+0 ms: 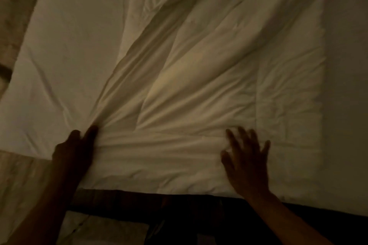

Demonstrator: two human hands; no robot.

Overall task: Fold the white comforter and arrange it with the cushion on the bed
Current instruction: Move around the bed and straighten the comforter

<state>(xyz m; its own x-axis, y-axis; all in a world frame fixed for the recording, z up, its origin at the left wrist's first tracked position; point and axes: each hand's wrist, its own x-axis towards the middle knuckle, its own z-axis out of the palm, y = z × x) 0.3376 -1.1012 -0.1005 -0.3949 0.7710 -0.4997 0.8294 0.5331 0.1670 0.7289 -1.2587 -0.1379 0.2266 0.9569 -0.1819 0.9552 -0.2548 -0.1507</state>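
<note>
1. Across the bed, the white comforter [199, 69] lay spread and rumpled, filling most of the view; no brand, label or writing could be read anywhere in the dim light.
2. Its near edge ran along the dark bed edge [179, 201] at the bottom of the view, and its right edge formed a straight, flat border next to a strip of bare sheet [346, 85].
3. Long creases fanned out from the lower left toward the top centre, where the comforter was bunched into thicker folds.
4. On the left, a smoother white layer [65, 55] lay flat under the creased part; whether it belonged to the comforter or was a separate sheet could not be told.
5. Beyond the bed's left side showed a brownish mottled floor [16, 6], and at the bottom left a pale patterned fabric [18, 181] lay beside the forearm.
6. No cushion appeared in view.
7. The left hand [73, 153] was closed on a gathered pinch of the comforter near its lower left corner, thumb and fingers pressed together on the cloth, with the creases radiating from that point.
8. The right hand [247, 163] was blurred, its fingers spread wide and palm down over the comforter's near edge; it held nothing, and whether it touched the cloth could not be told.
</note>
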